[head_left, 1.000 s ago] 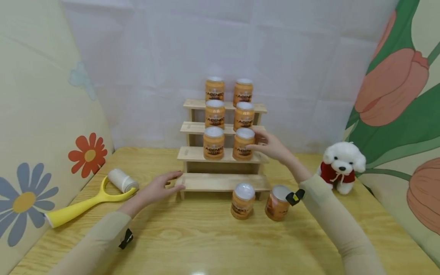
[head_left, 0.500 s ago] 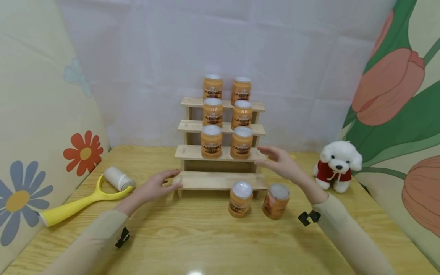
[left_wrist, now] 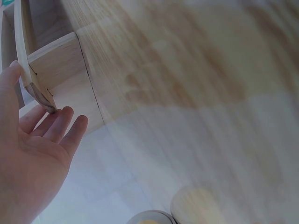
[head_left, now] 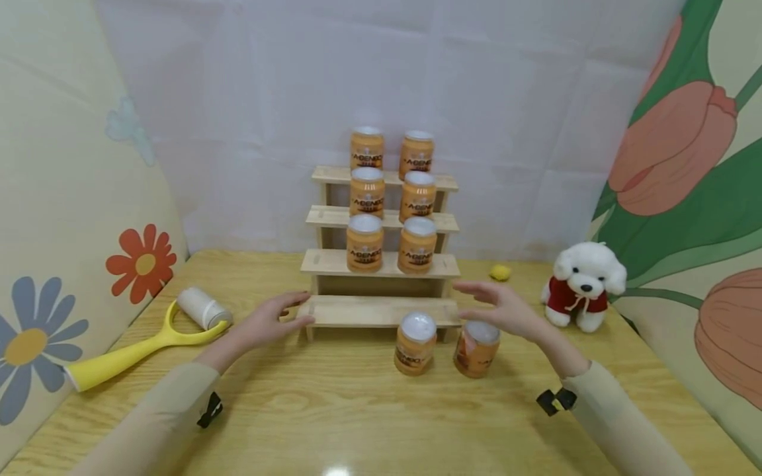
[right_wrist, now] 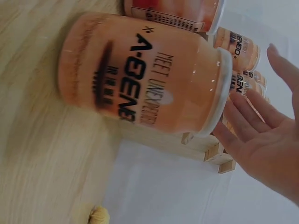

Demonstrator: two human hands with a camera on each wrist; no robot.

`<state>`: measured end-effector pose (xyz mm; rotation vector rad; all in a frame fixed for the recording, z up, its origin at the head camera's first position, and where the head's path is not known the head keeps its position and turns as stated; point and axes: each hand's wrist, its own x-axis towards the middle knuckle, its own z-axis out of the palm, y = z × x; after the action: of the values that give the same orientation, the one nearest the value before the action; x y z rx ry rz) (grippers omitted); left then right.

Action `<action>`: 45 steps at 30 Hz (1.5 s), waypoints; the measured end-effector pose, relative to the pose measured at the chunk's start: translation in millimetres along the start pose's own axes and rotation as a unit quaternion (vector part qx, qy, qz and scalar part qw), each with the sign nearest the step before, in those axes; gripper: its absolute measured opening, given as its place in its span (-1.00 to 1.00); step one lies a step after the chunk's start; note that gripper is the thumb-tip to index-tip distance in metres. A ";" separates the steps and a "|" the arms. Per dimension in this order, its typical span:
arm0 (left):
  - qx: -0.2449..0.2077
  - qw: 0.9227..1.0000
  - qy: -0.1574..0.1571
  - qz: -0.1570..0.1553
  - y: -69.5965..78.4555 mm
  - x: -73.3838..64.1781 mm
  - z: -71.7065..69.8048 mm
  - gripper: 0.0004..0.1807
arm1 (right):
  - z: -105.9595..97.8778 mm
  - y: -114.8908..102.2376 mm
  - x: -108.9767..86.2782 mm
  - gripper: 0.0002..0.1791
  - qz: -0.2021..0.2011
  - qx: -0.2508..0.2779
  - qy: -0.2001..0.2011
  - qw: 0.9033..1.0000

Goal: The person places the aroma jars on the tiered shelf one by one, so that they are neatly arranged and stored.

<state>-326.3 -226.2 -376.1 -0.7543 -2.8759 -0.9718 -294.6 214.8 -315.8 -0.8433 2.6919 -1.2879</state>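
Note:
My left hand holds the left end of the lowest step of a wooden display rack, thumb on one side and fingers on the other, as the left wrist view shows at the step's end. My right hand is empty, fingers extended, just above and behind the lid of an orange can on the table. In the right wrist view the fingertips overlap the rim of a near can. Another orange can stands to its left, before the rack.
Pairs of orange cans fill the three upper steps. A yellow-handled tool and a whitish roll lie at the left. A white plush dog sits at the right, with a small yellow object behind my right hand.
My right hand has let go of the right can on the third step and moved down and right to the table can. My left hand stays at the rack's lowest step.

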 end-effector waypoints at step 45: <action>0.000 1.000 0.005 0.001 1.0 -0.6 -0.6 -0.26 | 22.3 27.4 -30.4 -0.19 0.072 -0.003 -0.020 0.997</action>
<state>-325.4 -226.1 -375.2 -0.7504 -2.8658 -0.9730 -275.4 227.8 -356.2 -0.6538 2.6705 -1.2206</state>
